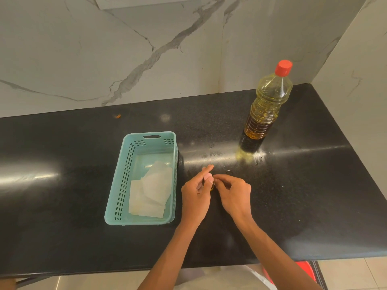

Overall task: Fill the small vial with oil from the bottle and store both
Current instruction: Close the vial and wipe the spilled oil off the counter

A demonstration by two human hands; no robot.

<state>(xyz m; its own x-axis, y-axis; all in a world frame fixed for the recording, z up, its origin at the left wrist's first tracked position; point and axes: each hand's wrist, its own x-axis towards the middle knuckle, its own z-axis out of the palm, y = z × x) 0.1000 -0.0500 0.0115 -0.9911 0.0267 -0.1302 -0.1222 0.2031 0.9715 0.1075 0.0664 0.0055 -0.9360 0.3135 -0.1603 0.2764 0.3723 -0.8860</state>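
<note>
Both hands together over black counter (83, 143): left hand (195, 197) curled around mostly hidden vial (212, 187), right hand (235, 194) pinching at its top. Capped oil bottle (266, 109) upright far right; teal basket (144, 178) just left.

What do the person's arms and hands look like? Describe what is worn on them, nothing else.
Both arms are bare from the bottom edge of the picture up to the hands; no sleeves show. The left hand and the right hand carry no gloves, and no rings, watch or bracelets can be seen on the fingers or wrists. No markings are visible on either forearm.
</note>
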